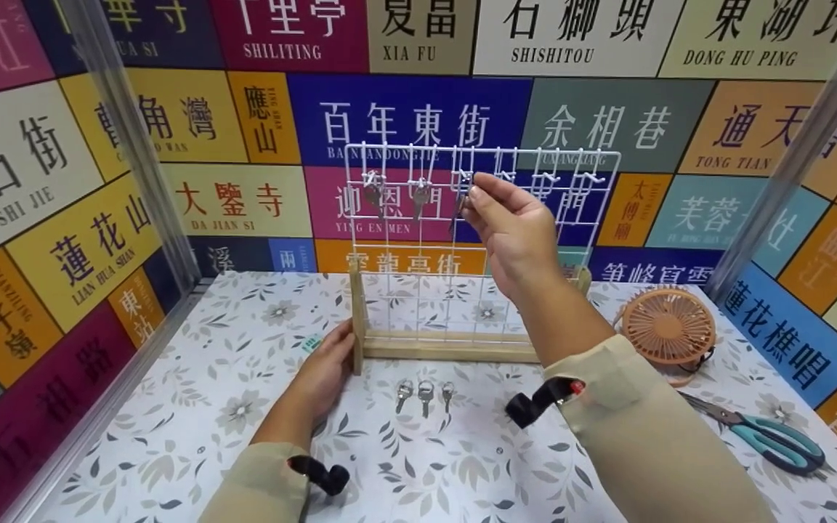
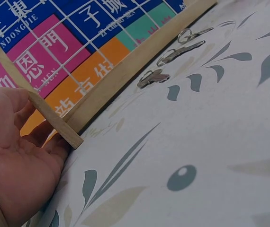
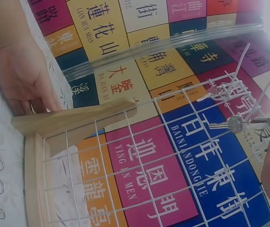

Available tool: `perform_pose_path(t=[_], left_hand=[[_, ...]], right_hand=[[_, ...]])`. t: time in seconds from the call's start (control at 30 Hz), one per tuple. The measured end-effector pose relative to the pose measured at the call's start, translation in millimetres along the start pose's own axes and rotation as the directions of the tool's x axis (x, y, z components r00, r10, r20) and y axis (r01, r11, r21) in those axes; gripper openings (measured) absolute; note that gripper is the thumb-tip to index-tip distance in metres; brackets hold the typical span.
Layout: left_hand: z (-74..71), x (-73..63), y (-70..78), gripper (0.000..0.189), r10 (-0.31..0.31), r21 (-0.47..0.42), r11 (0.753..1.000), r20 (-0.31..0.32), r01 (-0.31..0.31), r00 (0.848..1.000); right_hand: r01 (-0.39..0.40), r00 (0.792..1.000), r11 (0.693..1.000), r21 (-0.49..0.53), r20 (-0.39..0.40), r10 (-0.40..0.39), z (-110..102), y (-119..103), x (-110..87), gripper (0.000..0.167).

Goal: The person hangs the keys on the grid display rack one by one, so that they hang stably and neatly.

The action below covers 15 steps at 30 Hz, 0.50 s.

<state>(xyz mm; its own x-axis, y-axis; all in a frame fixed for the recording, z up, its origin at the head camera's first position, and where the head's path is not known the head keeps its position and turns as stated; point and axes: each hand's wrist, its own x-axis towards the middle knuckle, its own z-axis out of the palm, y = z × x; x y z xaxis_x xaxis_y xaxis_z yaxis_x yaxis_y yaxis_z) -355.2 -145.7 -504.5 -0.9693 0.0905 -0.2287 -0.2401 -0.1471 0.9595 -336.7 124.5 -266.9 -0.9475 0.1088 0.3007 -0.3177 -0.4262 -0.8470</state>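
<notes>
1. Key (image 1: 460,200) hanging long axis vertical, at a hook near the top of the wire rack (image 1: 535,163), pinched by right hand (image 1: 513,229).
2. Two hung keys (image 1: 397,195) just left of it.
3. Left hand (image 1: 324,374), fingers relaxed, against rack's wooden post (image 1: 355,319).
4. Three loose keys (image 1: 424,396) in front of rack; fan (image 1: 668,327) and scissors (image 1: 767,432) off right.

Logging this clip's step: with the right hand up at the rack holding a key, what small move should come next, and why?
Probably ease the key onto its hook and let go. The right hand pinches it at the rack's top row, beside two hung keys. The left hand steadies the wooden base, and three keys lie on the table.
</notes>
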Motion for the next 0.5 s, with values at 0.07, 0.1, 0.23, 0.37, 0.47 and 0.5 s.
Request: perform_pose_path(t=[0.07, 0.1, 0.23, 0.37, 0.47, 0.5], left_hand=[[-0.1, 0.3, 0.1, 0.050, 0.000, -0.005, 1.000, 0.002, 0.000, 1.000], [-0.4, 0.5, -0.2, 0.051, 0.003, -0.007, 1.000, 0.004, -0.003, 1.000], [-0.4, 0.9, -1.1, 0.052, 0.012, -0.021, 1.000, 0.007, -0.012, 1.000], [0.0, 1.7, -2.5, 0.054, 0.053, -0.036, 0.998, 0.022, -0.052, 0.998], [0.6, 2.5, -2.7, 0.055, 0.062, -0.033, 0.998, 0.024, -0.061, 0.998], [0.7, 2.7, -2.6, 0.055, 0.054, -0.028, 0.998, 0.020, -0.053, 0.998]], right_hand=[[-0.008, 1.000, 1.000, 0.009, -0.025, 0.008, 2, 1, 2.7, 0.033], [-0.012, 0.999, 1.000, 0.016, -0.036, 0.012, 2, 2, 3.9, 0.034], [-0.014, 0.998, 0.999, 0.042, -0.061, 0.017, 5, 4, 8.4, 0.035], [-0.004, 0.998, 0.999, 0.053, -0.068, 0.007, 5, 7, 11.4, 0.032], [-0.002, 0.997, 0.999, 0.049, -0.072, 0.005, 3, 9, 12.3, 0.032], [-0.003, 0.997, 0.999, 0.048, -0.074, 0.007, 3, 9, 12.2, 0.032]])
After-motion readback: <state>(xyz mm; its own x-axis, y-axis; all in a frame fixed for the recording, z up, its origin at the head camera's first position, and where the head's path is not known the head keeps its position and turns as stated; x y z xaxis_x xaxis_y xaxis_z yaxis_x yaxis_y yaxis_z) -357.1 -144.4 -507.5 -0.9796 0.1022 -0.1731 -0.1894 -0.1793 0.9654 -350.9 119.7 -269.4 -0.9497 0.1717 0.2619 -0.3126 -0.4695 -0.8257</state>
